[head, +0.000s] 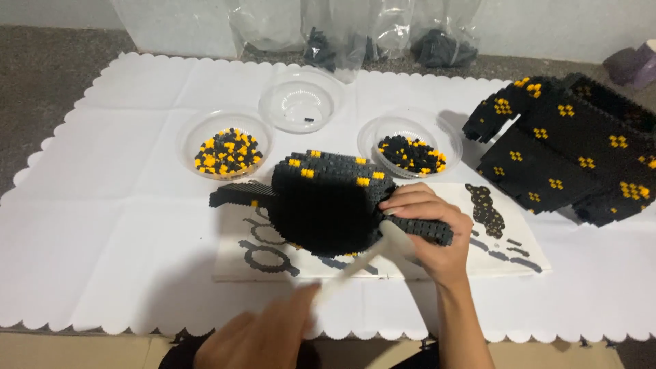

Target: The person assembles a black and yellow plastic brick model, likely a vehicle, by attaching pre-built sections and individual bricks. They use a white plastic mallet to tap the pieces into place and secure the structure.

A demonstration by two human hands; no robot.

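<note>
Black brick model (328,201) with yellow studs, raised over the instruction sheet (506,256) on the desk (102,225), best steadied by right hand (427,229) clamped on its side bar while blurred left hand (263,338), pinching white tool (362,263), pries gently beneath.

A white scallop-edged table cover (123,225) fills most of the frame. Grey speckled surface (41,75) shows at upper left. A pale wall (547,27) runs along the top edge. Lighting is even.
</note>
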